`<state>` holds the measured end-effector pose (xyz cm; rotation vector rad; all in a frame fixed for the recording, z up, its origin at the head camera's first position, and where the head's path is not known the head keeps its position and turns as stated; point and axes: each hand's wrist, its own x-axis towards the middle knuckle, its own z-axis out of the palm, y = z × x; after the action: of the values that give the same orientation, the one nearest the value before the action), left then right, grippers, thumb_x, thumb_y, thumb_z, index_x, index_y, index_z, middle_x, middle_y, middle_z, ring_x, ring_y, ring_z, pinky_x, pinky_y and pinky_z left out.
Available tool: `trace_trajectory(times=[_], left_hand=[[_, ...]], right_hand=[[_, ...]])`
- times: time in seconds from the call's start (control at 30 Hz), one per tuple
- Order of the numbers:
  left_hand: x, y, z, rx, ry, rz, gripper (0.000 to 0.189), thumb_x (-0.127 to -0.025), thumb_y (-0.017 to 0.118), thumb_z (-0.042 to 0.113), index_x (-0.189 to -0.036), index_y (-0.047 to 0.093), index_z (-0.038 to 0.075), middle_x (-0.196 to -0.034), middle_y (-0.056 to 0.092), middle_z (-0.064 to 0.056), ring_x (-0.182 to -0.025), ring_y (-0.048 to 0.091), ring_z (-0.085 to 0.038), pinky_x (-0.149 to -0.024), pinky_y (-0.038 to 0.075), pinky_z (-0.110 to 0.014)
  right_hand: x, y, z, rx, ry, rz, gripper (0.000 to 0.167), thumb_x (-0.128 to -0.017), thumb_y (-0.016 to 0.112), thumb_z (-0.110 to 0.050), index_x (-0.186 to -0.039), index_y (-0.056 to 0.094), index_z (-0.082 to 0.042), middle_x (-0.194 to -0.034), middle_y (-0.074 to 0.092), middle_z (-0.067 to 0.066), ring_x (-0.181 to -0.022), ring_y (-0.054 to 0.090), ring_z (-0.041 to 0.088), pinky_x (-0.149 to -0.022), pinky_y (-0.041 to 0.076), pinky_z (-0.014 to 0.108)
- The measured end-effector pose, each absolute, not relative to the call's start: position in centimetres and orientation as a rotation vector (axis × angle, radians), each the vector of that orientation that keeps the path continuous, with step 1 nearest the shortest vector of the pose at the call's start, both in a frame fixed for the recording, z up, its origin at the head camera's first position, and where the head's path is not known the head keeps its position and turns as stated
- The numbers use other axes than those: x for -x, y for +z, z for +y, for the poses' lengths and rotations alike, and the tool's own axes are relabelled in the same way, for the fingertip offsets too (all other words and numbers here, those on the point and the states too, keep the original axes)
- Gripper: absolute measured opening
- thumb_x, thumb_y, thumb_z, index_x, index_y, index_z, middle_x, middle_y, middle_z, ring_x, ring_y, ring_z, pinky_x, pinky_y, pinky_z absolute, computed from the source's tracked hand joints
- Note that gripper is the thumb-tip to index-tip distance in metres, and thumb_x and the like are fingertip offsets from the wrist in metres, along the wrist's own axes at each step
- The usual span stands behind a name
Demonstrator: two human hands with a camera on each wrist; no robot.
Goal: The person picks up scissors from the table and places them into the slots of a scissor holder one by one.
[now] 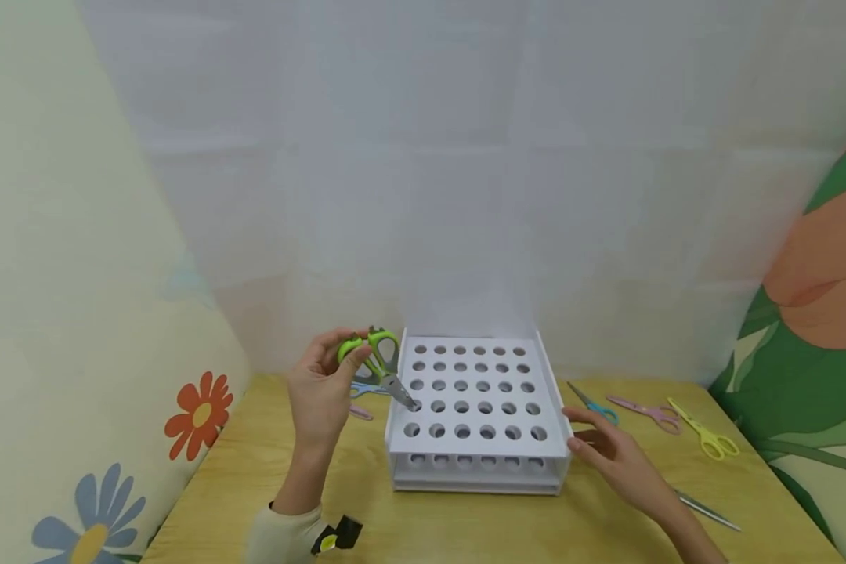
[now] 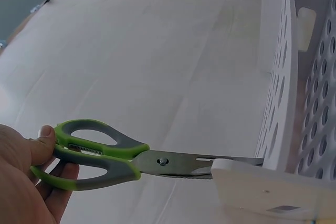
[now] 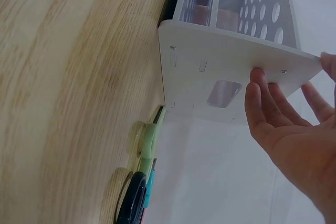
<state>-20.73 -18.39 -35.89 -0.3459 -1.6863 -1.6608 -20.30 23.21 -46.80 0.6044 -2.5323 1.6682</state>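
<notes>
My left hand [image 1: 324, 392] grips green-and-grey kitchen scissors [image 2: 173, 163] by the handles, thumb on one side and fingers behind. Their blades slant down past the left side panel of a white two-tier rack [image 1: 474, 444] full of round holes. The tip lies at a left-edge hole in the second row from the front; whether it enters the hole I cannot tell. On the rack's right side, my right hand [image 1: 616, 458] touches the side panel [image 3: 199, 77] with its fingertips, its fingers loosely extended.
Right of the rack lie teal-handled scissors [image 1: 604, 410], pink scissors [image 1: 648, 411], yellow scissors [image 1: 708, 435] and a metal blade [image 1: 708, 511] partly behind my forearm. Blue-handled scissors [image 1: 361, 388] and a pink handle [image 1: 360, 412] show at its left. A white sheet hangs behind the wooden table [image 1: 254, 454].
</notes>
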Motion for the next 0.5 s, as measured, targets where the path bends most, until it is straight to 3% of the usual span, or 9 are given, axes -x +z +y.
trace_trajectory(times=[0.2,0.5], left_hand=[[21.1,-37.0,-17.8,0.381,-1.684,-1.689,0.025,-0.088,0.076,-0.002,-0.113,0.069,-0.001,-0.111,0.074,-0.014,-0.098,0.071,-0.024,-0.078,0.058,-0.026],[22.1,-38.3,-17.1,0.473,-1.658,-1.78,0.025,-0.09,0.071,-0.004,-0.115,0.069,-0.002,-0.113,0.072,-0.014,-0.107,0.069,-0.029,-0.088,0.055,-0.03]], right_hand=[[20.1,-47.1,23.4,-0.614,1.659,-2.533,0.043,-0.103,0.063,-0.018,-0.145,0.054,-0.011,-0.141,0.055,0.016,-0.11,0.065,0.029,-0.082,0.057,0.033],[19.8,-46.9,23.0,-0.539,1.644,-2.561,0.046,-0.102,0.065,-0.021,-0.145,0.055,-0.011,-0.14,0.057,0.017,-0.107,0.066,0.019,-0.081,0.057,0.031]])
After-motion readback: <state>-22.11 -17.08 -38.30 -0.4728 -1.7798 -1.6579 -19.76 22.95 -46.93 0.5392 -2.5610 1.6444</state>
